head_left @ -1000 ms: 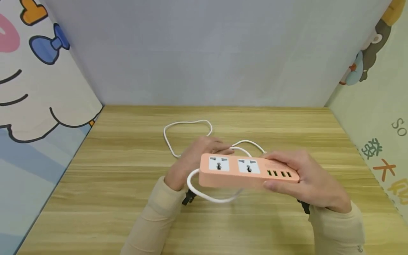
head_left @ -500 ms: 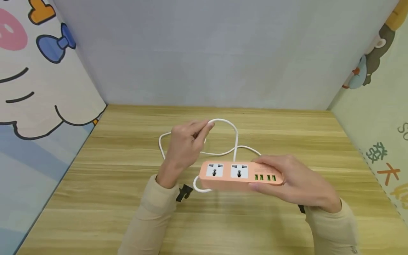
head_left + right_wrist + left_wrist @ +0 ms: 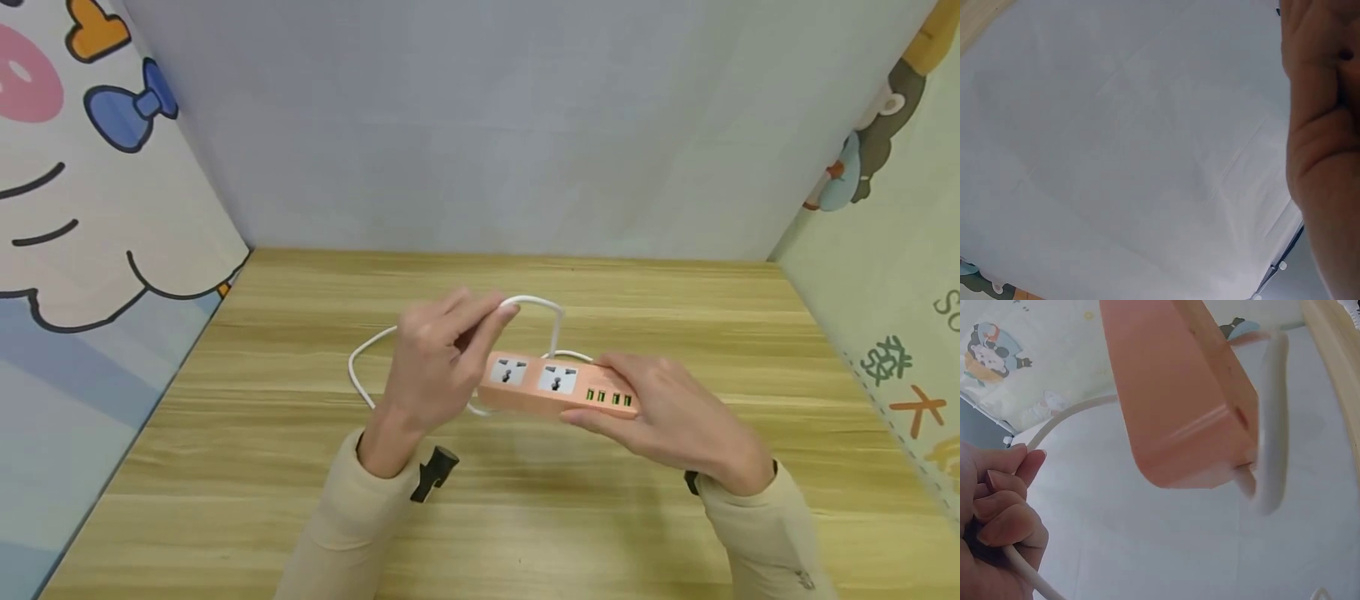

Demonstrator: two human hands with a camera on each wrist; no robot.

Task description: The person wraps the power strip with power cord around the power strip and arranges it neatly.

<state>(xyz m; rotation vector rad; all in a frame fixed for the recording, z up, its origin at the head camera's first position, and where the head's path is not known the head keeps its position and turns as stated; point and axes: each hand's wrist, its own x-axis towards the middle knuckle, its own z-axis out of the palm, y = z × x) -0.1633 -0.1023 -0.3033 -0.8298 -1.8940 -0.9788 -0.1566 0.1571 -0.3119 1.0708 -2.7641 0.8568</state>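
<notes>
In the head view a salmon-pink power strip (image 3: 532, 397) with two white sockets and several USB ports is held up over the table. The right hand (image 3: 667, 412) grips its right end, thumb along the near side. At its left, the left hand (image 3: 442, 358) pinches the white cord (image 3: 558, 321) between thumb and fingertips. The left wrist view has the curled left hand (image 3: 1000, 519) around the cord (image 3: 1072, 411), with the strip's end (image 3: 1172, 419) and its cord outlet nearby. Only part of the right hand (image 3: 1325, 144) appears in the right wrist view, the strip out of sight there.
A wood-grain table (image 3: 562, 517) lies below, with a loop of the cord to the left of the left hand. A plain pale wall panel (image 3: 480, 125) stands behind it, and printed cartoon panels flank both sides. Black straps are on both wrists.
Over the last second the left hand has come up from beside the cord and pinched it, bending it into an arch. The right hand and the strip have moved left and slightly away.
</notes>
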